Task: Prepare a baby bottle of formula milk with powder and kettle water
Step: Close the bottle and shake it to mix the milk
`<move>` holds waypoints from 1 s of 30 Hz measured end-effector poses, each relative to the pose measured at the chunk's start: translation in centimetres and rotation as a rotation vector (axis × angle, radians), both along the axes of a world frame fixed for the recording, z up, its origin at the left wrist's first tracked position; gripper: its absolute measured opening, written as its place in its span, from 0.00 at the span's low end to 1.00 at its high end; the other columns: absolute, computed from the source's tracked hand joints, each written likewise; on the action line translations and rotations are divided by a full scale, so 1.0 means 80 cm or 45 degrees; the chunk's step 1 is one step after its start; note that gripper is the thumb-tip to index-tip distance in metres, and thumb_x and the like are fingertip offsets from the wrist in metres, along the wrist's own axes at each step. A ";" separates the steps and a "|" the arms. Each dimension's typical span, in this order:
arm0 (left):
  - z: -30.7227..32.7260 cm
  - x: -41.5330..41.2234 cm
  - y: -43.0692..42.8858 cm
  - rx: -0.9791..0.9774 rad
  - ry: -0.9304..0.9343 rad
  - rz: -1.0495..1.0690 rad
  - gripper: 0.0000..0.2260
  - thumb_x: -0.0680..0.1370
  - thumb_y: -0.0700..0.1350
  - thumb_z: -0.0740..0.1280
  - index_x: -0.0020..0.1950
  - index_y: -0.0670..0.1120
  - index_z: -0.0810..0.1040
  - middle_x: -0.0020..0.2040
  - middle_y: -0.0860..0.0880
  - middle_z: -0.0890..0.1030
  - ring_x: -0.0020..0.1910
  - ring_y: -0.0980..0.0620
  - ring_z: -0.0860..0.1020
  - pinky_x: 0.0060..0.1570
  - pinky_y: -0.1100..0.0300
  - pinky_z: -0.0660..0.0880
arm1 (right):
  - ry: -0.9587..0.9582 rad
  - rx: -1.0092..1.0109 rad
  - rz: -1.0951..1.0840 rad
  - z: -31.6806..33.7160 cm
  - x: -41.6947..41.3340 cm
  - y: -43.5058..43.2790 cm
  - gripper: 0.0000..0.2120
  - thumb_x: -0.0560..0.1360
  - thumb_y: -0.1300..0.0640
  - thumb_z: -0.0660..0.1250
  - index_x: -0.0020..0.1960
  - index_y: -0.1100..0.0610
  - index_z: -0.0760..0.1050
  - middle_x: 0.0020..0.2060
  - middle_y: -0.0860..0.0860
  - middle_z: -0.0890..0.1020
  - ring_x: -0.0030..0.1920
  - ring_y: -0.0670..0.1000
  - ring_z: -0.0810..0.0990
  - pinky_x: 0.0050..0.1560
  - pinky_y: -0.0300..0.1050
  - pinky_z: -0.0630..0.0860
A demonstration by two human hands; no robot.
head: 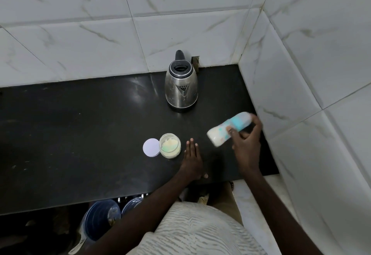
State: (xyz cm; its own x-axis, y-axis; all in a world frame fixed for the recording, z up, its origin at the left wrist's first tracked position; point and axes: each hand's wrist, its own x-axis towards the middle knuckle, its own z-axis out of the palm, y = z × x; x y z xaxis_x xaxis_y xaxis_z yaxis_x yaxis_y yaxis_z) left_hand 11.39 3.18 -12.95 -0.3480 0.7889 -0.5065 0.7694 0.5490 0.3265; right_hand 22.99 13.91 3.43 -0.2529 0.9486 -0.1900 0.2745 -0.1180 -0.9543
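My right hand (246,140) grips a baby bottle (226,129) with a blue cap, held tilted above the black counter (80,134); the bottle is motion-blurred and holds milky liquid at its lower end. My left hand (192,161) rests flat on the counter, fingers together, holding nothing. Just left of it stands an open jar of pale formula powder (170,145), with its white round lid (151,147) lying beside it. A steel kettle (181,86) with a black lid and handle stands farther back, near the wall.
White marbled tile walls (301,54) close the counter at the back and right, forming a corner. Below the counter's front edge sit blue buckets (100,218). A wall socket (195,61) is behind the kettle.
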 end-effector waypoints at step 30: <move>-0.029 -0.010 0.000 0.101 -0.081 0.005 0.65 0.67 0.67 0.76 0.82 0.37 0.38 0.78 0.33 0.29 0.78 0.34 0.29 0.79 0.36 0.41 | -0.046 -0.125 0.376 -0.028 -0.007 -0.013 0.36 0.76 0.52 0.76 0.77 0.41 0.60 0.67 0.54 0.80 0.56 0.50 0.85 0.42 0.38 0.82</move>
State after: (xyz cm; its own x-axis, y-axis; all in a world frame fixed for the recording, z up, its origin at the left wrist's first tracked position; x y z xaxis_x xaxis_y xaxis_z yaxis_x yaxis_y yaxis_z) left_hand 10.61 3.15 -15.29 -0.3203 0.8262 -0.4634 0.7437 0.5224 0.4171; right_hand 22.44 12.83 1.20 -0.5061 0.8119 -0.2908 0.3443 -0.1189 -0.9313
